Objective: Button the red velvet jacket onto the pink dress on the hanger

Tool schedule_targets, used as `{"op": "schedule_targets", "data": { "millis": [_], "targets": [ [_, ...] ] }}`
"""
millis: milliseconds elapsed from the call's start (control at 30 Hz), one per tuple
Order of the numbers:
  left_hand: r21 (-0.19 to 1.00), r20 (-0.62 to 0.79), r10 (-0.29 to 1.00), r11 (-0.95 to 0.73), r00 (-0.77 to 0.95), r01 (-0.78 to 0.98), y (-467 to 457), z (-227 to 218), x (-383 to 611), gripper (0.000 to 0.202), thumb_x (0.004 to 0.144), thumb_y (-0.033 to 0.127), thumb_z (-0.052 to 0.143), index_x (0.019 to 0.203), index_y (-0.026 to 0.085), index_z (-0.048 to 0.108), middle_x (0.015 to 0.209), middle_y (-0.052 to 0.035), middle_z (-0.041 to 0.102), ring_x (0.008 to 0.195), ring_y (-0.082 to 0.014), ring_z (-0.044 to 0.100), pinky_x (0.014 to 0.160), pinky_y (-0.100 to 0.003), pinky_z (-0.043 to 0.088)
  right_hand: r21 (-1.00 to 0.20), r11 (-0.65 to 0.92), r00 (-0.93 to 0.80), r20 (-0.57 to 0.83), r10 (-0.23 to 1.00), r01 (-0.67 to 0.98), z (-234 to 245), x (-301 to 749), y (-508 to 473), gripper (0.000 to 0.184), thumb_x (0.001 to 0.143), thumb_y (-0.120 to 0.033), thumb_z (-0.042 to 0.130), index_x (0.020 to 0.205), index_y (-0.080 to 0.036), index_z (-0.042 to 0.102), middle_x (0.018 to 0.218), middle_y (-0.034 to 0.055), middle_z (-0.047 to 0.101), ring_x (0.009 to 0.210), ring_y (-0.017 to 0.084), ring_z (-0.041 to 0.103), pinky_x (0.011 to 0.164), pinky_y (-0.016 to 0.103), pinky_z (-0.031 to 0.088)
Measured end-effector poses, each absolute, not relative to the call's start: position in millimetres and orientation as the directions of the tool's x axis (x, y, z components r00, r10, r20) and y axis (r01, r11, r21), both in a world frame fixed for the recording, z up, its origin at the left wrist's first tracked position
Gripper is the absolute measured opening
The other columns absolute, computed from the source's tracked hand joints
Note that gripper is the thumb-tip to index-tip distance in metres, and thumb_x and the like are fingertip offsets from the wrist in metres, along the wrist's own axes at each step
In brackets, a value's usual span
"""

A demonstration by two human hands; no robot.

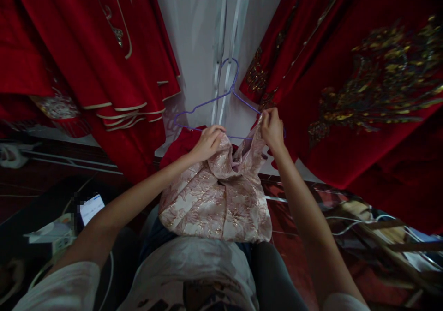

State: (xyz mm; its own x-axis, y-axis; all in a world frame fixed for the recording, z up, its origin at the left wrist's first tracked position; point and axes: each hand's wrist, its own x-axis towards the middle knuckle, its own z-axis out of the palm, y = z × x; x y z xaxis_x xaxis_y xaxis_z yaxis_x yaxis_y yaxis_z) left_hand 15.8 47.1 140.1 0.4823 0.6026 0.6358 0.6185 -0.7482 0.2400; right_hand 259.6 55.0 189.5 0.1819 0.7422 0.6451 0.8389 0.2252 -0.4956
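A pale pink brocade garment (221, 200) with a shiny woven pattern hangs in front of me, its lower part over my lap. My left hand (209, 144) is closed on its upper left edge. My right hand (272, 127) pinches the strap-like upper right part, close against the right arm of a purple hanger (232, 89). The hanger's hook is at a pale metal rail on the wall. Its left arm shows bare above my left hand. Behind the garment lies red cloth (182, 145).
Red garments with trim (131, 80) hang on the left, and red ones with gold embroidery (380, 89) on the right. A lit phone (92, 208) and a white power strip (62, 242) are at lower left. A wooden frame (387, 246) with cables stands at lower right.
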Motion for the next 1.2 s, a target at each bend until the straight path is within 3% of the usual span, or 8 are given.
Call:
{"op": "schedule_targets", "data": {
  "millis": [167,333,433,667,967,1067,1200],
  "targets": [
    [0.238,0.745,0.66,-0.393,0.093,0.888,77.9,138.9,-56.0,0.038,0.098,0.032,0.023,0.101,0.018,0.058,0.107,-0.0108,0.061,0.108,-0.0239,0.052,0.097,-0.04,0.03,-0.488,0.308,0.169,0.712,0.681,0.817,189.6,272.2,60.6,0.034,0.095,-0.046,0.029,0.1,-0.021,0.051,0.088,0.0076,0.064,0.085,0.024,0.061,0.087,0.041,0.039],
    [0.245,0.708,0.703,-0.156,-0.067,0.957,103.9,102.2,-115.9,0.038,0.097,0.032,0.027,0.098,0.016,0.061,0.101,-0.013,0.064,0.098,-0.026,0.056,0.092,-0.041,0.03,-0.458,0.359,0.16,0.769,0.618,0.813,189.1,275.6,64.7,0.033,0.095,-0.049,0.033,0.093,-0.021,0.051,0.082,0.0055,0.062,0.076,0.022,0.06,0.084,0.041,0.041],
    [0.286,0.666,0.736,-0.098,-0.124,0.953,108.3,84.5,-126.6,0.038,0.096,0.032,0.028,0.099,0.016,0.062,0.102,-0.0133,0.065,0.092,-0.0254,0.058,0.089,-0.041,0.03,-0.443,0.362,0.148,0.775,0.614,0.82,189.4,275.5,63.9,0.033,0.095,-0.049,0.033,0.092,-0.022,0.051,0.081,0.0049,0.062,0.075,0.021,0.06,0.081,0.039,0.042],
    [0.318,0.702,0.707,-0.198,-0.09,0.927,118.4,96.2,-119.6,0.037,0.096,0.032,0.028,0.1,0.017,0.062,0.105,-0.0119,0.065,0.098,-0.0248,0.057,0.091,-0.04,0.029,-0.425,0.344,0.142,0.776,0.614,0.837,191.9,278.7,63.4,0.031,0.095,-0.047,0.033,0.091,-0.021,0.05,0.08,0.0055,0.062,0.074,0.022,0.06,0.081,0.039,0.042],
    [0.335,0.75,0.642,-0.574,0.157,0.747,137.4,153.0,-65.3,0.032,0.095,0.035,0.035,0.086,0.018,0.061,0.093,-0.0073,0.063,0.095,-0.0211,0.056,0.09,-0.034,0.036,-0.423,0.382,0.093,0.761,0.642,0.822,189.0,281.5,64.8,0.026,0.094,-0.043,0.035,0.09,-0.022,0.049,0.079,0.0041,0.062,0.071,0.019,0.058,0.075,0.033,0.041],
    [0.467,0.702,0.68,-0.664,0.213,0.584,150.7,158.9,-60.3,0.037,0.093,0.044,0.039,0.078,0.018,0.06,0.082,-0.005,0.062,0.084,-0.0184,0.057,0.081,-0.029,0.042,-0.437,0.391,0.101,0.761,0.641,0.81,187.9,282.7,65.8,0.025,0.094,-0.043,0.037,0.087,-0.022,0.049,0.078,0.0035,0.061,0.07,0.018,0.057,0.074,0.032,0.04],
    [0.744,0.593,0.805,-0.559,0.023,0.366,167.2,140.5,-88.3,0.037,0.092,0.046,0.038,0.085,0.017,0.061,0.08,-0.0038,0.063,0.077,-0.0161,0.058,0.077,-0.029,0.047,-0.457,0.412,0.102,0.758,0.644,0.789,185.5,281.6,67.9,0.024,0.094,-0.042,0.038,0.086,-0.022,0.049,0.076,0.0029,0.06,0.068,0.018,0.056,0.072,0.031,0.04]
  ]
}}
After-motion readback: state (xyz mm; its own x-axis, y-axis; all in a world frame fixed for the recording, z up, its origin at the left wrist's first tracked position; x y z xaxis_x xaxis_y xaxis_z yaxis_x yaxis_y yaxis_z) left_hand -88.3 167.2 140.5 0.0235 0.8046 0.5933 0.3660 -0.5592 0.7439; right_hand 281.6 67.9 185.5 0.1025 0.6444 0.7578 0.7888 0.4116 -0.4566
